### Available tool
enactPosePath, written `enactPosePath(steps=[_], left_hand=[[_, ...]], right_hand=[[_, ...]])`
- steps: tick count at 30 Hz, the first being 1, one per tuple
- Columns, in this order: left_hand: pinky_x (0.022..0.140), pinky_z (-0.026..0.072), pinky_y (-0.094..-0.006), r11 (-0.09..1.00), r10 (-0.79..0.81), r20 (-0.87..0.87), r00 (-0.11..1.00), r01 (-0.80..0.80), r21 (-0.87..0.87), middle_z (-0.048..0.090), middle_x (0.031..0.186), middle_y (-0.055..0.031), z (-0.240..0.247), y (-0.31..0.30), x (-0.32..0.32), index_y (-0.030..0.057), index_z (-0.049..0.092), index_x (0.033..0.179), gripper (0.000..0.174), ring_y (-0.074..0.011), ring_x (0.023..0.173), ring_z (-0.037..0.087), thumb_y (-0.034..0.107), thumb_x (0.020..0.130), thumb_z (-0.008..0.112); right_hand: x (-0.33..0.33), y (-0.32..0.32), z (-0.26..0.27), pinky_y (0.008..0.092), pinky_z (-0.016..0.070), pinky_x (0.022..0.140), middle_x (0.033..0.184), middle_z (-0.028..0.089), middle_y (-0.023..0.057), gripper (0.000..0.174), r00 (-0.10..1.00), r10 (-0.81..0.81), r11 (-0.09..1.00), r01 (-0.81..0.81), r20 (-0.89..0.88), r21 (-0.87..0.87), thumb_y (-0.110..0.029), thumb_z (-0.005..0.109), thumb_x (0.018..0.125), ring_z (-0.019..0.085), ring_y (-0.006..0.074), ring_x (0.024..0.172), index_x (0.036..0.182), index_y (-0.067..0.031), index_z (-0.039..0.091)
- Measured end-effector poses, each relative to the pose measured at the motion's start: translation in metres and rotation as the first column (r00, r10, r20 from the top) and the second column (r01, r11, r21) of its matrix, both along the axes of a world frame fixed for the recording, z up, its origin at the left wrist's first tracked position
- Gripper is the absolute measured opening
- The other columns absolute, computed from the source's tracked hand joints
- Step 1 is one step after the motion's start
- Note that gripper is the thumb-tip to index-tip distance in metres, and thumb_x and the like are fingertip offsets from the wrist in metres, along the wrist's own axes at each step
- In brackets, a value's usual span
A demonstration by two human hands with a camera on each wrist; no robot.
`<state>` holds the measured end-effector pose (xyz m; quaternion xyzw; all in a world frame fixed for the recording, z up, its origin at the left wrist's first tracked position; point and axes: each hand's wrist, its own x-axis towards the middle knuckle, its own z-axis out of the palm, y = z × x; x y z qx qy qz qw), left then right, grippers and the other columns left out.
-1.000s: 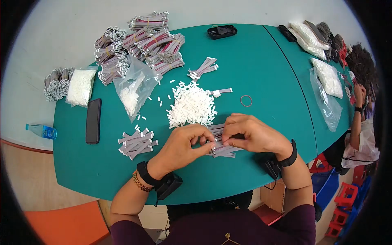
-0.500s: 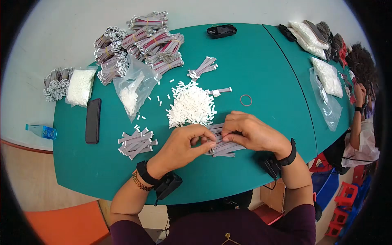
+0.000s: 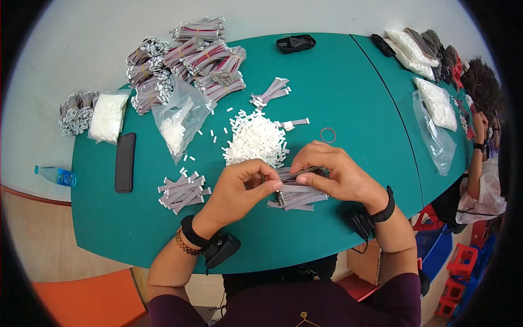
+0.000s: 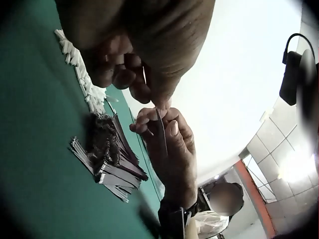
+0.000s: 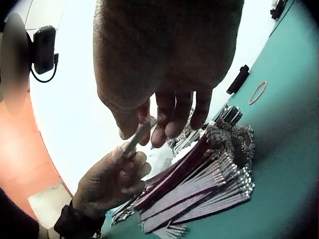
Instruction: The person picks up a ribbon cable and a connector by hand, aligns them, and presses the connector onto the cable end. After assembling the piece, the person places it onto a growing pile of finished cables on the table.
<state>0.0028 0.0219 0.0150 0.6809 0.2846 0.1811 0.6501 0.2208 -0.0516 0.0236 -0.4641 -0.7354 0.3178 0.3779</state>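
Observation:
My left hand (image 3: pixel 235 192) pinches one end of a short grey flat cable (image 5: pixel 137 138) between thumb and forefinger. The cable's other end lies between the thumb and forefinger of my right hand (image 3: pixel 340 173), whose remaining fingers are bent loosely. Both hands are raised over a pile of grey flat cables (image 3: pixel 297 200), which shows below them in the left wrist view too (image 4: pixel 117 169). Just beyond the hands lies a heap of small white connectors (image 3: pixel 255 139).
Loose cables (image 3: pixel 182 192) lie at left, near a phone (image 3: pixel 125 162). Bundled cables (image 3: pixel 204 57), a part-filled bag (image 3: pixel 177 128) and a full bag (image 3: pixel 108 116) stand behind. A rubber band (image 3: pixel 328 135) is at right. Another person's arm (image 3: pixel 475 163) reaches in far right.
The hands have risen off the cable pile, with a single cable now between them. My left hand has shifted slightly left, and the right fingers have opened out a little.

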Motion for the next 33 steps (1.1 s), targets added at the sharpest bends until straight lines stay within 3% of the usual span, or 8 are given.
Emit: enactPosePath(steps=[4, 7, 12, 16, 22, 25, 30, 33], left_hand=[[0.064, 0.0415, -0.0189, 0.999, 0.006, 0.095, 0.995, -0.001, -0.050, 0.058, 0.080, 0.0006, -0.004, 0.000, 0.000, 0.0002, 0.060, 0.087, 0.010, -0.0037, 0.071, 0.050, 0.009, 0.084, 0.065], [0.066, 0.0427, -0.0193, 0.998, 0.044, 0.126, 0.991, -0.039, -0.048, 0.059, 0.082, -0.0002, -0.004, -0.004, 0.003, -0.0002, 0.061, 0.088, 0.011, -0.0047, 0.072, 0.052, 0.010, 0.085, 0.065], [0.065, 0.0430, -0.0195, 0.964, 0.110, 0.167, 0.980, -0.064, -0.260, 0.060, 0.084, -0.0006, 0.000, -0.003, 0.002, 0.0002, 0.061, 0.092, 0.014, -0.0052, 0.074, 0.053, 0.012, 0.085, 0.065], [0.066, 0.0433, -0.0194, 0.979, 0.089, 0.160, 0.983, -0.057, -0.197, 0.060, 0.084, -0.0018, -0.002, -0.004, 0.003, 0.0008, 0.061, 0.093, 0.014, -0.0062, 0.075, 0.054, 0.011, 0.084, 0.066], [0.070, 0.0454, -0.0225, 0.990, 0.095, 0.144, 0.985, -0.078, -0.116, 0.060, 0.086, -0.0034, -0.001, -0.007, 0.003, 0.0000, 0.060, 0.091, 0.012, -0.0085, 0.077, 0.056, 0.007, 0.083, 0.066], [0.074, 0.0465, -0.0244, 0.996, 0.056, 0.183, 0.982, -0.042, -0.076, 0.060, 0.087, -0.0039, -0.005, -0.004, 0.001, -0.0006, 0.061, 0.092, 0.012, -0.0096, 0.079, 0.057, 0.005, 0.083, 0.065], [0.076, 0.0475, -0.0256, 0.999, 0.044, 0.210, 0.977, -0.045, -0.004, 0.061, 0.089, -0.0043, -0.008, -0.004, 0.001, -0.0014, 0.062, 0.093, 0.012, -0.0108, 0.079, 0.058, 0.006, 0.084, 0.064], [0.069, 0.0461, -0.0228, 0.983, 0.144, 0.221, 0.965, -0.113, -0.145, 0.062, 0.089, -0.0039, -0.002, -0.010, 0.007, -0.0009, 0.063, 0.095, 0.013, -0.0088, 0.075, 0.056, 0.007, 0.084, 0.064]], right_hand=[[-0.007, 0.000, -0.005, 0.0330, 0.0449, 0.065, 0.082, 0.060, 0.0076, 0.017, 0.999, 0.030, 0.997, -0.027, -0.031, 0.073, -0.014, 0.068, 0.079, 0.055, 0.0237, 0.078, 0.091, -0.0032, 0.062], [-0.010, -0.008, 0.002, 0.0286, 0.0442, 0.059, 0.074, 0.060, 0.0076, 0.017, 1.000, 0.008, 0.981, -0.008, 0.001, -0.192, -0.013, 0.068, 0.079, 0.056, 0.0193, 0.067, 0.091, -0.0027, 0.062], [-0.017, -0.011, -0.005, 0.0229, 0.0415, 0.055, 0.068, 0.060, 0.0028, 0.010, 0.932, -0.084, 0.924, -0.059, -0.353, -0.377, -0.012, 0.063, 0.086, 0.054, 0.0076, 0.060, 0.087, -0.0017, 0.062], [-0.019, -0.009, -0.004, 0.0203, 0.0410, 0.054, 0.070, 0.061, 0.0000, 0.011, 0.846, -0.151, 0.876, -0.125, -0.512, -0.465, -0.013, 0.059, 0.089, 0.054, 0.0039, 0.063, 0.086, -0.0022, 0.061], [-0.021, -0.009, 0.001, 0.0202, 0.0449, 0.054, 0.072, 0.063, 0.0042, 0.017, 0.834, -0.151, 0.825, -0.190, -0.531, -0.532, -0.017, 0.057, 0.091, 0.057, 0.0072, 0.061, 0.088, -0.0016, 0.061], [-0.023, -0.009, 0.015, 0.0230, 0.0486, 0.054, 0.073, 0.064, 0.0069, 0.019, 0.725, -0.314, 0.652, -0.304, -0.612, -0.695, -0.019, 0.054, 0.092, 0.060, 0.0103, 0.060, 0.088, -0.0016, 0.061], [-0.021, -0.008, -0.003, 0.0241, 0.0504, 0.054, 0.075, 0.065, 0.0089, 0.020, 0.711, -0.223, 0.701, -0.358, -0.667, -0.617, -0.018, 0.053, 0.093, 0.061, 0.0124, 0.058, 0.088, -0.0002, 0.060], [-0.023, -0.010, -0.001, 0.0230, 0.0502, 0.054, 0.074, 0.065, 0.0088, 0.019, 0.719, -0.236, 0.770, -0.271, -0.653, -0.577, -0.017, 0.053, 0.093, 0.062, 0.0120, 0.059, 0.088, 0.0009, 0.059]])
